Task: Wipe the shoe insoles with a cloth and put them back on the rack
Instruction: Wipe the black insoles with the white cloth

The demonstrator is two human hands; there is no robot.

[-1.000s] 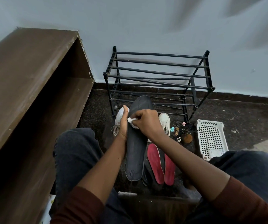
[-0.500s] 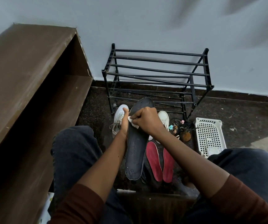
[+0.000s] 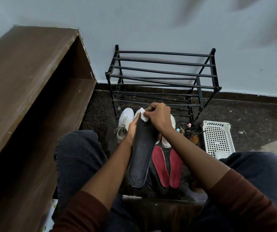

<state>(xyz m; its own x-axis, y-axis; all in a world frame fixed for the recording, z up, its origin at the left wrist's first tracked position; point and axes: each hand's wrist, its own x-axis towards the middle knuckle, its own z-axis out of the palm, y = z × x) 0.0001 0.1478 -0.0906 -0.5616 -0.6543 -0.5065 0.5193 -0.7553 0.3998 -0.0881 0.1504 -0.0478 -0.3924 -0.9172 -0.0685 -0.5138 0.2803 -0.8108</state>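
One long brown wooden shelf unit (image 3: pixel 25 72) runs along the left, and one black shoe rack (image 3: pixel 162 76) of bar tiers stands against the wall. One white perforated basket (image 3: pixel 218 131) lies on the floor just right of the rack, with a single pale item (image 3: pixel 221 154) at its near end; what it is cannot be told. Two white sneakers (image 3: pixel 125 121) sit on the floor before the rack, and two red insoles (image 3: pixel 159 164) lie side by side nearer the person. One dark insole (image 3: pixel 141 156) is held up just left of them. The left hand (image 3: pixel 132 129) grips its left edge toward the far end. The right hand (image 3: pixel 157 117) is clenched round one small white cloth (image 3: pixel 143 115), pressing it on the insole's far end, just beyond the left hand
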